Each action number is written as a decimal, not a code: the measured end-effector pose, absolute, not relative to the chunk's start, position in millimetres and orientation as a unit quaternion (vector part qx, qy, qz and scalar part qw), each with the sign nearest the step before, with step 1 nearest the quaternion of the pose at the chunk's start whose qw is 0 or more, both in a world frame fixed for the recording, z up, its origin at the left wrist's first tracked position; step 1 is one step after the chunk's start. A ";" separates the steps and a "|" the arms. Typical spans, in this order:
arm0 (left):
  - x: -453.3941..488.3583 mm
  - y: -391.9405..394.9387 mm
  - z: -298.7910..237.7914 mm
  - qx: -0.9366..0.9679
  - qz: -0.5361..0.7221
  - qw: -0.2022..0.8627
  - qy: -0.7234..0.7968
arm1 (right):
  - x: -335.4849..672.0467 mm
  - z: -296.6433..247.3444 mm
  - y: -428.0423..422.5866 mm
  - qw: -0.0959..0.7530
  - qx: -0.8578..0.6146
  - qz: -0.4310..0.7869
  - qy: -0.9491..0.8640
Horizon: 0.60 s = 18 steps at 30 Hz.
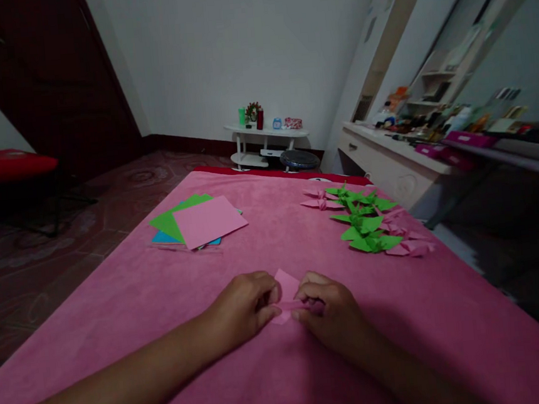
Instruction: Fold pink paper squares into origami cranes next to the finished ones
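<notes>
A small pink origami paper [287, 283], partly folded, lies on the pink cloth between my hands. My left hand [254, 303] pinches its left side, thumb below and fingers curled above. On the other side, my right hand [329, 307] grips the right edge with thumb and bent fingers. A raised fold runs across the paper between the two thumbs; its edges are partly hidden by my fingers. To the right lie several folded paper cranes, green ones [364, 222] and pink ones [321, 201]. Square sheets, a pink one [211, 221] over green [167, 222] and blue [163, 237], are stacked at the left.
The pink cloth [119, 316] covers a broad surface. Beyond its far edge stand a white side table [267, 130] and a round dark stool [300, 159]. A white dresser [383, 160] crowded with bottles is at right, a red seat [6, 167] at left.
</notes>
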State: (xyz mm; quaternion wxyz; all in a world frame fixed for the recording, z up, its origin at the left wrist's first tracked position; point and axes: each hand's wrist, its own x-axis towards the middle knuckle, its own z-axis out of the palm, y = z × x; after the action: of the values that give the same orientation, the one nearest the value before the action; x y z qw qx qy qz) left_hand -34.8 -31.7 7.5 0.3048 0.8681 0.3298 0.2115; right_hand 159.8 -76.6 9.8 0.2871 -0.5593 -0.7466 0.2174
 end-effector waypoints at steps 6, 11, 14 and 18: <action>-35.5 -29.8 8.0 0.837 0.230 0.370 0.332 | 168.9 17.3 -77.6 0.271 -0.528 0.248 -0.766; -37.5 -29.5 -0.4 0.818 0.246 0.418 0.309 | 174.1 20.0 -79.3 0.260 -0.522 0.264 -0.768; -38.7 -28.8 -2.0 0.809 0.251 0.437 0.301 | 175.2 19.0 -79.2 0.263 -0.523 0.271 -0.764; -39.4 -28.5 0.1 0.810 0.253 0.437 0.298 | 175.6 18.8 -79.0 0.262 -0.521 0.277 -0.764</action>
State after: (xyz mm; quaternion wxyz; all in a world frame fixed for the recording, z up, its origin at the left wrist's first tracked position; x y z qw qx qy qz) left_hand -39.4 -28.5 0.1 0.4368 0.8104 0.2975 0.2529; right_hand 175.6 -79.0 18.8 0.2616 -0.5214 -0.7637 0.2765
